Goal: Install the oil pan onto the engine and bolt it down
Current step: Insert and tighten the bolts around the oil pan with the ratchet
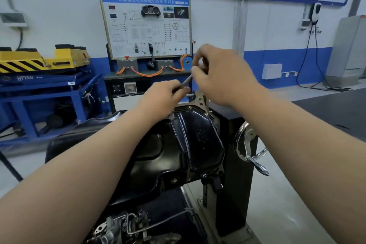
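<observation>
A glossy black oil pan [194, 140] lies on top of the engine [126, 228], which is clamped in a black stand. Small bolts [204, 175] show along the pan's rim. My left hand [164, 95] grips the lower part of a slim metal wrench [187, 81] over the pan's far edge. My right hand [221, 75] pinches the upper end of the same tool, which slants up to the right. The tool's tip is hidden under my left hand.
A chrome handwheel [249, 144] sticks out of the stand [233, 184] on the right. Behind stands a wiring training board [146, 25] on a cabinet. A blue rack with a yellow lift [43, 59] is at the left. Grey floor lies to the right.
</observation>
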### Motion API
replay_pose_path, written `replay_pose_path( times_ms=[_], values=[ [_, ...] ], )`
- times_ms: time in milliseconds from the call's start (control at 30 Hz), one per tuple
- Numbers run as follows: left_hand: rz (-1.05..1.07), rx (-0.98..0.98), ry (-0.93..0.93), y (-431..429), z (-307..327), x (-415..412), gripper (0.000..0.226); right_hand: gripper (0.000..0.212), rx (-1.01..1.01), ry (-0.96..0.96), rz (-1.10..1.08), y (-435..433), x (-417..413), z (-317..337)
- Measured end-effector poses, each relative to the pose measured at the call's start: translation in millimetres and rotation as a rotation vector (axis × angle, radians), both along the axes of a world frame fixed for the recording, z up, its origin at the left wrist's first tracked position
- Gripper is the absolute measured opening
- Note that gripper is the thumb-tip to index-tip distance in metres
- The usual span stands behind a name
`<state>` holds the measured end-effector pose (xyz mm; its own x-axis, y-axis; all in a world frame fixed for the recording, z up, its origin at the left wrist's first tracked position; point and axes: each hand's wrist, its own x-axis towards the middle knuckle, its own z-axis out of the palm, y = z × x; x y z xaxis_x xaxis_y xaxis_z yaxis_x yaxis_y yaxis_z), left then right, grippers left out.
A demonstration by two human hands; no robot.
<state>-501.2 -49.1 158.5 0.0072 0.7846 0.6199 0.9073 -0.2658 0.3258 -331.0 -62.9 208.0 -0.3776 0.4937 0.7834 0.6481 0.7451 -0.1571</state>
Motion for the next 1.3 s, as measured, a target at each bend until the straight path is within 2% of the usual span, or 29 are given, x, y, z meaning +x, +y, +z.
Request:
replay_pose_path(
  times_ms=[67,100,200,267,333,467,567,667,733,800,867,1000,1167,1233,1300],
  values=[
    [-0.052,0.112,-0.113,-17.2,0.4,5.7,0.026,0.009,-0.076,0.181,0.075,-7.2,17.2,6.7],
    [-0.056,0.170,-0.097,-27.6,-1.9,8.9,0.026,0.014,-0.171,0.283,0.128,-10.3,25.2,5.9],
    [-0.024,0.269,0.142,-63.3,-15.0,16.0,0.035,0.021,-0.737,0.634,0.420,-17.0,49.1,-11.1],
    [-0.014,0.210,0.237,-85.3,-23.1,15.4,0.035,0.016,-1.095,0.746,0.664,-16.2,61.4,-33.3],
    [0.005,0.109,0.301,-98.8,-29.5,8.7,0.036,0.021,-1.317,0.797,0.892,-15.6,64.8,-55.2],
    [-0.008,0.035,0.345,-113.2,-30.1,-16.5,0.030,0.027,-1.443,0.910,1.098,-19.6,47.8,-84.2],
    [-0.056,0.107,0.407,-123.9,-33.3,-25.6,0.039,0.024,-1.377,0.971,1.290,-31.1,35.4,-91.3],
    [0.040,0.162,0.397,-135.6,-35.2,-42.0,0.041,0.020,-1.279,1.201,1.496,-36.1,45.5,-92.3],
    [0.085,0.146,0.273,-139.8,-36.7,-44.2,0.032,0.020,-1.183,1.261,1.361,-37.8,53.6,-90.6],
    [0.033,0.099,0.159,-136.1,-38.8,-20.4,0.023,0.037,-1.136,1.088,1.043,-44.2,50.2,-90.9],
    [-0.052,-0.034,0.057,-126.6,-48.1,26.5,0.025,0.049,-1.081,0.891,0.786,-50.9,43.1,-94.5],
    [-0.244,-0.278,-0.335,-106.6,-84.3,121.3,0.031,0.024,-0.929,0.927,0.433,-49.4,74.4,-93.5],
    [-0.383,-0.591,-0.805,-88.6,-96.7,254.4,0.036,0.029,-0.820,0.863,-0.077,-26.4,187.3,-102.5],
    [-0.420,-0.746,-0.799,-91.1,-96.9,309.9,0.034,0.026,-0.780,1.041,-0.248,-13.1,255.6,-100.7],
    [-0.506,-0.853,-0.637,-98.9,-106.1,360.6,0.035,0.023,-0.684,1.155,-0.460,-4.3,338.8,-96.0]
  ],
)
